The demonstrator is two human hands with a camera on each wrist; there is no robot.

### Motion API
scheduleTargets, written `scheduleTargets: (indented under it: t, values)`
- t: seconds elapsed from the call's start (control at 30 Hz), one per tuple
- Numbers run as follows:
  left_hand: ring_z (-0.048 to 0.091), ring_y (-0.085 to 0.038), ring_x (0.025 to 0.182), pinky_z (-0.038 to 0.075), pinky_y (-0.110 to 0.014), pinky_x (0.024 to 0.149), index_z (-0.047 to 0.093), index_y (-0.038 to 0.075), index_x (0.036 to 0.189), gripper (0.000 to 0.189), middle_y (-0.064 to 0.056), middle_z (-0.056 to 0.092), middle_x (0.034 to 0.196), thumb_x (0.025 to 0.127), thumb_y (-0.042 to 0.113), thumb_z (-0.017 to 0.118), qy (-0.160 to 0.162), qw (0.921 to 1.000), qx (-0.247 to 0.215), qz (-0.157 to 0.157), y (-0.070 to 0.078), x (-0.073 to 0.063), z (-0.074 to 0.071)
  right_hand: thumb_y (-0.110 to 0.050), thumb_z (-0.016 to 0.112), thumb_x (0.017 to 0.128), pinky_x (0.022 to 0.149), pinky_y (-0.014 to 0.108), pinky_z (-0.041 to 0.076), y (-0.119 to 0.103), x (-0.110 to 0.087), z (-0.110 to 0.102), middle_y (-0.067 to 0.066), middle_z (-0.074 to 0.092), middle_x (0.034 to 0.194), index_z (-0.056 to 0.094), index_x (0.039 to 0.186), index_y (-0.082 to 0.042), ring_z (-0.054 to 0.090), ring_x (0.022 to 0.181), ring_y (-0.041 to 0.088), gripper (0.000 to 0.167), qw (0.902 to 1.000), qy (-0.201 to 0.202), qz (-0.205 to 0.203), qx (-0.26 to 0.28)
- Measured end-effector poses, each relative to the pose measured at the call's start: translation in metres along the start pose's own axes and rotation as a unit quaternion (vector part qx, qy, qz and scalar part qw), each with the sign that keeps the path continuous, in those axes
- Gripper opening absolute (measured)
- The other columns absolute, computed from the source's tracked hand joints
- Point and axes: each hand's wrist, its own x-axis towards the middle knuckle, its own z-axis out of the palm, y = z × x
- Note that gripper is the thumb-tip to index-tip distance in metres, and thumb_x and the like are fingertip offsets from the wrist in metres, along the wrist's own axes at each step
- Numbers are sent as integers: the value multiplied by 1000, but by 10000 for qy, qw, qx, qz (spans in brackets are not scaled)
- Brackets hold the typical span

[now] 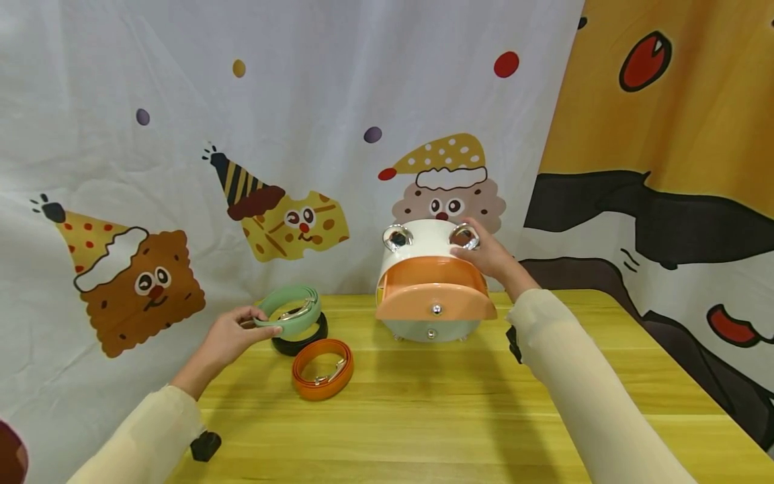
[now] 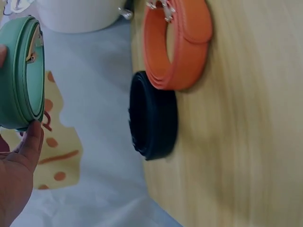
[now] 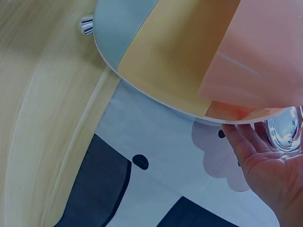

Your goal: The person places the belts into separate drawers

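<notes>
My left hand (image 1: 232, 336) pinches a coiled green belt (image 1: 305, 318) by its near side, thumb and fingers on the band. That belt overlaps a coiled black belt (image 2: 154, 116) lying on the table. Closer to me lies a coiled orange belt (image 1: 345, 390) with a metal buckle. My right hand (image 1: 488, 255) holds a white frog-shaped drawer box (image 1: 423, 236) at its upper right, around one silver ring eye (image 1: 387, 235). The box's orange upper drawer (image 1: 411, 302) is pulled out; its grey-green lower drawer (image 1: 405, 329) sits beneath. The drawer's inside is mostly hidden.
The wooden table (image 1: 411, 430) reaches back to a printed cloth (image 1: 338, 81) hanging right behind the box. Small feet lift the box a little off the tabletop. A black wrist device (image 1: 205, 446) shows at the left cuff.
</notes>
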Motion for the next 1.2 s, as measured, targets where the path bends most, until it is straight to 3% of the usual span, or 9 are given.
scheduleTargets:
  t: [0.17, 0.33, 0.43, 0.6, 0.8, 1.03, 1.2]
  values:
    - [60, -26, 101, 47, -38, 78, 61, 8, 97, 48, -10, 59, 107, 81, 49, 80, -107, 9999, -98, -15, 15, 6, 3, -19, 62, 100, 110, 65, 25, 0, -1, 0, 24, 36, 149, 23, 153, -20, 34, 137, 45, 66, 10000, -2, 28, -15]
    - [57, -31, 113, 45, -40, 84, 60, 8, 101, 52, -11, 58, 117, 80, 51, 80, -238, 9995, -187, -102, 30, 11, 5, -18, 62, 100, 110, 65, 25, 0, -1, 0, 23, 39, 147, 25, 152, -20, 36, 135, 44, 64, 10000, -4, -11, 30]
    - [57, -30, 112, 44, -40, 84, 60, 9, 101, 52, -11, 59, 117, 78, 52, 81, -248, 9993, -225, -135, 39, 15, 7, -17, 62, 100, 110, 65, 26, 0, -1, 0, 23, 40, 145, 25, 151, -19, 36, 135, 44, 64, 10000, -6, -64, 31]
    - [58, -27, 98, 46, -37, 75, 61, 9, 99, 51, -10, 61, 108, 78, 50, 82, -274, 9991, -308, -7, 53, 23, 13, -17, 62, 100, 110, 65, 25, 0, -2, 1, 23, 37, 148, 24, 153, -19, 34, 136, 45, 65, 10000, 7, -70, -44]
    - [60, -27, 108, 47, -38, 81, 61, 10, 100, 51, -9, 59, 115, 76, 49, 83, -385, 9978, -524, 157, 73, 34, 23, -18, 62, 100, 110, 65, 25, 0, -2, 1, 24, 36, 148, 23, 153, -18, 32, 137, 45, 66, 9999, 24, -54, -97]
    - [58, -25, 110, 46, -40, 83, 62, 12, 98, 50, -6, 61, 111, 75, 53, 83, -408, 9979, -394, 317, 96, 43, 36, -16, 62, 100, 110, 65, 25, 0, -1, 1, 23, 37, 148, 24, 152, -18, 34, 136, 44, 65, 10000, 13, -86, 5]
    - [54, -24, 94, 43, -38, 77, 64, 13, 97, 46, -6, 60, 98, 77, 50, 82, -430, 9971, -469, 415, 113, 49, 45, -16, 62, 100, 110, 66, 24, 1, -1, 1, 23, 36, 148, 24, 152, -18, 33, 136, 45, 64, 10000, 19, -81, -22]
